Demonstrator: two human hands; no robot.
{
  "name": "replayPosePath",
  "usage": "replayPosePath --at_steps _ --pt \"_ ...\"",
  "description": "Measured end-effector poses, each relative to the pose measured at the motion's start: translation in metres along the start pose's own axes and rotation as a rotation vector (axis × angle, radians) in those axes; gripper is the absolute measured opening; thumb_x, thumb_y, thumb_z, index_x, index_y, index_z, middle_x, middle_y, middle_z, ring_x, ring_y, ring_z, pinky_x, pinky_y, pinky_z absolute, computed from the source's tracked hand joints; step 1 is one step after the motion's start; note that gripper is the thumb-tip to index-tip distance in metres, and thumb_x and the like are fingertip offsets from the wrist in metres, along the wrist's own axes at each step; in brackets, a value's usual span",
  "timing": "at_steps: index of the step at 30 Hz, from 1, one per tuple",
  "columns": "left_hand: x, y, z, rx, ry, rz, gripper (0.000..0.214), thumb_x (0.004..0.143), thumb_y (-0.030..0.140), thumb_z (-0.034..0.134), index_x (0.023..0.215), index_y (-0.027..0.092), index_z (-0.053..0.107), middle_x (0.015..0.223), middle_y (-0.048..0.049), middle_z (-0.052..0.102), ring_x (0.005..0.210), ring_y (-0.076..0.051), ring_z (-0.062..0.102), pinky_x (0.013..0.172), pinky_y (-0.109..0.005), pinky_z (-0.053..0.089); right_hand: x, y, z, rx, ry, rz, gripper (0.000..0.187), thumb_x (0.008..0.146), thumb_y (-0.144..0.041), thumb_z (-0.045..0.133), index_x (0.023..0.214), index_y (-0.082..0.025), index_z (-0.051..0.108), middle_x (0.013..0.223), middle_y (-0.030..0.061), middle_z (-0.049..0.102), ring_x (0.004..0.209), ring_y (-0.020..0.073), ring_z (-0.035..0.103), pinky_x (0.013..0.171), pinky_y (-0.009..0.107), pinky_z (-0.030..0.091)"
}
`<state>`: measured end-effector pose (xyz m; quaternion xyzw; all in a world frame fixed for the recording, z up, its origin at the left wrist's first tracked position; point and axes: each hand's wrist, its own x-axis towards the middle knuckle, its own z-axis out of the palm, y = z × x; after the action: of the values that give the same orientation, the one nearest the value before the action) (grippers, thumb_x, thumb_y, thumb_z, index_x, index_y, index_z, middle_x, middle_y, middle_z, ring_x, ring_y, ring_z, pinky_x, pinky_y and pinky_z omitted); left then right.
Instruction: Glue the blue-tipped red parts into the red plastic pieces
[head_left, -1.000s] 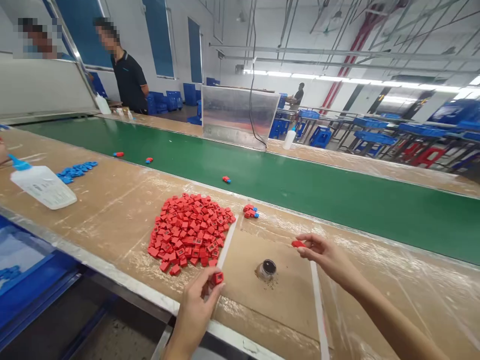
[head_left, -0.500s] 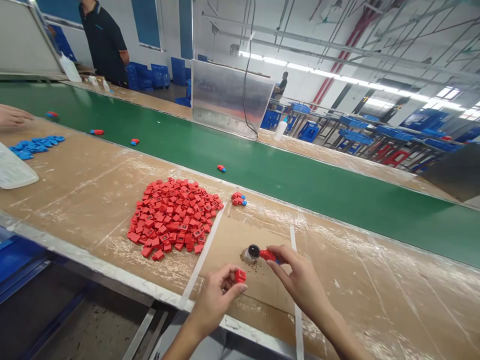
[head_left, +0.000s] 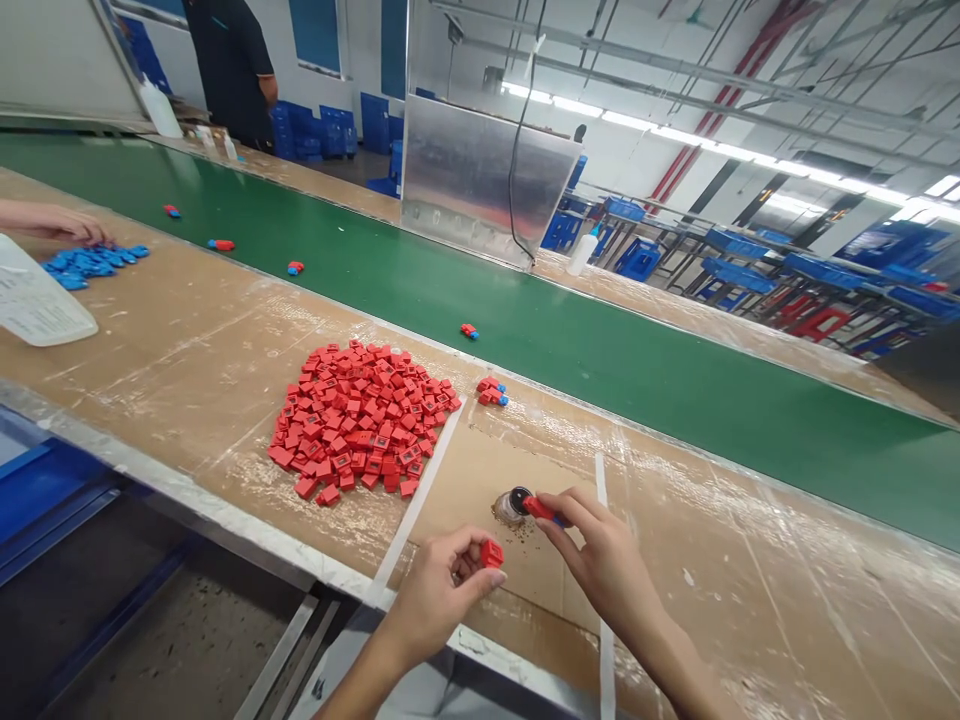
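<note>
Between the thumb and fingers of my left hand (head_left: 442, 590) is a small red block (head_left: 491, 554) with a square socket in its face. My right hand (head_left: 604, 550) pinches a red and blue piece (head_left: 538, 508), its red end at the mouth of a small glass jar (head_left: 511, 507). The jar has a dark rim and opening, and brown specks lie around it on a cardboard sheet (head_left: 480, 470). Left of the sheet is a big pile of red blocks (head_left: 367, 420). A few joined red and blue pieces (head_left: 492, 391) rest beyond the jar, by the belt.
A green conveyor belt (head_left: 600, 350) runs across, carrying several spaced red and blue pieces (head_left: 469, 331). At left, a co-worker's hand (head_left: 82, 228) touches blue parts (head_left: 94, 264) near a white plastic container (head_left: 45, 300). A metal panel (head_left: 480, 180) stands behind the belt; a person (head_left: 229, 70) stands beyond.
The red and blue piece in my right hand has come over the jar's mouth. The co-worker's hand has moved onto the blue parts. My view has shifted slightly.
</note>
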<state>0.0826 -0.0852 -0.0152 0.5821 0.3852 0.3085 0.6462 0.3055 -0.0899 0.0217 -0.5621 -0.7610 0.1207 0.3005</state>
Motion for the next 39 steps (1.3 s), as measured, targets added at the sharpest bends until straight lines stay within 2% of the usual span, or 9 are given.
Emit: replayPosePath --at_steps 6,12,15,19,24,32,39 --pt "0.001 -0.002 0.0 -0.041 -0.02 -0.002 0.029 0.087 0.04 0.064 0.101 0.014 0.063 0.085 -0.0027 0.058 0.079 -0.013 0.052 0.072 -0.023 0.042 0.0 -0.001 -0.003 -0.009 0.006 -0.002 0.013 0.1 -0.027 0.054 0.111 -0.023 0.06 0.093 -0.0002 0.059 0.082 0.0126 0.058 0.072 0.023 0.043" --pt "0.003 -0.008 -0.003 -0.18 -0.11 -0.044 0.029 0.085 0.031 0.066 0.108 0.013 0.063 0.084 -0.0019 0.057 0.077 -0.011 0.05 0.07 -0.021 0.041 -0.004 -0.004 -0.012 0.016 0.091 0.057 0.016 0.098 -0.029 0.056 0.112 -0.021 0.061 0.095 0.0014 0.061 0.081 0.0134 0.057 0.073 0.025 0.044" --pt "0.004 -0.01 -0.005 -0.218 -0.153 -0.066 0.029 0.086 0.028 0.065 0.11 0.012 0.063 0.081 -0.0012 0.055 0.072 -0.01 0.049 0.066 -0.021 0.04 -0.009 -0.01 -0.014 0.1 0.112 0.092 0.016 0.097 -0.029 0.058 0.111 -0.022 0.061 0.093 0.0008 0.061 0.077 0.0124 0.056 0.072 0.024 0.045" --pt "0.006 -0.011 -0.006 -0.211 -0.178 -0.056 0.032 0.087 0.028 0.063 0.114 0.012 0.061 0.075 0.0003 0.052 0.065 -0.009 0.048 0.061 -0.021 0.039 -0.02 -0.027 -0.01 0.255 0.051 0.106 0.015 0.096 -0.025 0.06 0.111 -0.022 0.062 0.094 0.0011 0.062 0.08 0.0125 0.058 0.073 0.023 0.046" --pt "0.006 -0.007 -0.006 -0.185 -0.186 -0.038 0.032 0.088 0.027 0.061 0.116 0.012 0.064 0.075 -0.0009 0.054 0.066 -0.009 0.047 0.061 -0.021 0.037 -0.03 -0.043 0.001 0.329 -0.009 0.091 0.016 0.097 -0.022 0.058 0.113 -0.024 0.061 0.097 0.0009 0.062 0.082 0.0119 0.058 0.074 0.022 0.045" --pt "0.003 -0.001 -0.005 -0.168 -0.209 -0.059 0.033 0.088 0.027 0.06 0.117 0.012 0.064 0.077 -0.0014 0.054 0.067 -0.01 0.044 0.059 -0.021 0.034 -0.033 -0.041 0.007 0.339 -0.043 0.109 0.016 0.097 -0.023 0.058 0.113 -0.025 0.061 0.1 0.0009 0.062 0.084 0.0118 0.058 0.076 0.022 0.045" --pt "0.002 0.001 -0.004 -0.135 -0.207 -0.094 0.034 0.085 0.026 0.059 0.116 0.013 0.065 0.073 -0.0008 0.056 0.062 -0.01 0.049 0.057 -0.021 0.04 -0.035 -0.038 0.01 0.355 -0.08 0.104 0.015 0.097 -0.022 0.057 0.112 -0.023 0.061 0.101 0.0031 0.062 0.085 0.014 0.058 0.076 0.024 0.045"
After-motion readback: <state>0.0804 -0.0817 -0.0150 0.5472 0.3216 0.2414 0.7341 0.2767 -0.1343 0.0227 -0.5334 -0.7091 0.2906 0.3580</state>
